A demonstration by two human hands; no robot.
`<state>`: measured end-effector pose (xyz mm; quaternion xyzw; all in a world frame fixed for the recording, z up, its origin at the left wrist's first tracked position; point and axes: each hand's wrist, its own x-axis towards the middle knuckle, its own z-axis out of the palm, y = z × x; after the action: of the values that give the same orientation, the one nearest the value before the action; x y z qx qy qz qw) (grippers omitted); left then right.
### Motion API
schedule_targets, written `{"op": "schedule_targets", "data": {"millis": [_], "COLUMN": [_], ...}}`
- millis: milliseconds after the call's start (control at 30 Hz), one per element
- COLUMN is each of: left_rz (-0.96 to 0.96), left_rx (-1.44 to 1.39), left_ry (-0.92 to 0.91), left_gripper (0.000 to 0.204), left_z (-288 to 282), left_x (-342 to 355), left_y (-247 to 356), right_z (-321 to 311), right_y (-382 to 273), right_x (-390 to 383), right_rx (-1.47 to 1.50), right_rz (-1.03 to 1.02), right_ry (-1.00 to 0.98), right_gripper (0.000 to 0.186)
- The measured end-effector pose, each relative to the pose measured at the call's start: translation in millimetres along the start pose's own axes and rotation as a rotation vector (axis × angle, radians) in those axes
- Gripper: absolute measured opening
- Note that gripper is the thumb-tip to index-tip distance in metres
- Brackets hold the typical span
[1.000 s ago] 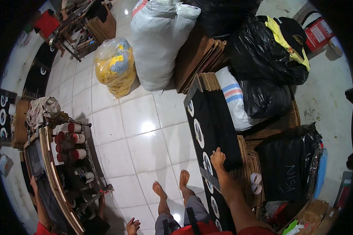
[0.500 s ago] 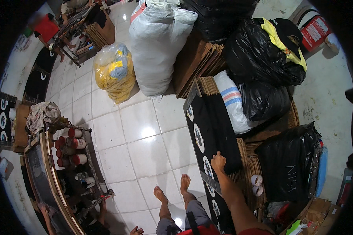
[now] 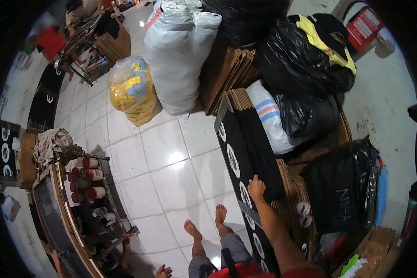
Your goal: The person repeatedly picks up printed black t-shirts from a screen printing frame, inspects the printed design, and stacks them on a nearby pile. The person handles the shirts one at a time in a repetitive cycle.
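Observation:
My right hand [image 3: 256, 189] is over a long row of black cloth [image 3: 259, 150] with round white-and-blue prints, laid along brown boards on my right. Its fingers are curled closed at the cloth, and whether they pinch it is hidden. A grey strip [image 3: 248, 212] crosses the cloth just below the wrist. My left hand [image 3: 163, 271] shows at the lower edge, held low over the tiled floor [image 3: 171, 178]. Its fingers are loosely bent and apart, with nothing seen in them.
Stacked brown boards [image 3: 300, 204], black bags [image 3: 306, 55] and a white sack [image 3: 180, 60] line the right and far side. On the left, a co-worker's arm [image 3: 56, 263] reaches a framed screen [image 3: 51, 217] beside several paint cans [image 3: 95, 174]. More people work at the far left.
The whole view has shifted slightly. My right hand stays at the same part of the cloth, its fingers still curled. My left hand shows a little more at the lower edge.

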<state>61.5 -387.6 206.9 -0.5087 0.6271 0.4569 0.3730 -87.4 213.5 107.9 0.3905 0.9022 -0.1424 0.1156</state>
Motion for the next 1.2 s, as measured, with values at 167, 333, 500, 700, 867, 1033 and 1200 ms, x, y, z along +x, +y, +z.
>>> {"op": "schedule_targets", "data": {"millis": [167,333,500,700,867,1033,1200], "left_rz": [0.001,0.028,0.052,0.094,0.092,0.142,0.122], "left_rx": [-0.003,-0.032,-0.002,0.056,0.054,-0.011,-0.218], "left_ry": [-0.027,-0.078,-0.096,-0.082,-0.056,-0.039,-0.017], "left_gripper": [0.057,0.058,0.052,0.053,0.056,0.056,0.057], "left_z": [15,32,40,45,52,53,49], "left_x": [-18,-32,-36,-44,-50,-52,-49], "left_y": [7,22,40,62,75,78,68], "right_z": [-48,-65,-24,-5,-22,1,34], "right_y": [-19,-48,-53,-2,65,113,85], "right_x": [-40,-114,-189,-208,-187,-181,-140], "right_rx": [0.198,0.312,0.279,0.32,0.126,-0.196,-0.12], "right_rz": [0.014,-0.067,-0.338,-0.276,-0.083,-0.322,-0.245], "right_ry": [0.105,-0.081,-0.442,-0.707,-0.742,-0.728,-0.762], "right_gripper": [0.049,0.051,0.048,0.033,0.04,0.021,0.024]}}
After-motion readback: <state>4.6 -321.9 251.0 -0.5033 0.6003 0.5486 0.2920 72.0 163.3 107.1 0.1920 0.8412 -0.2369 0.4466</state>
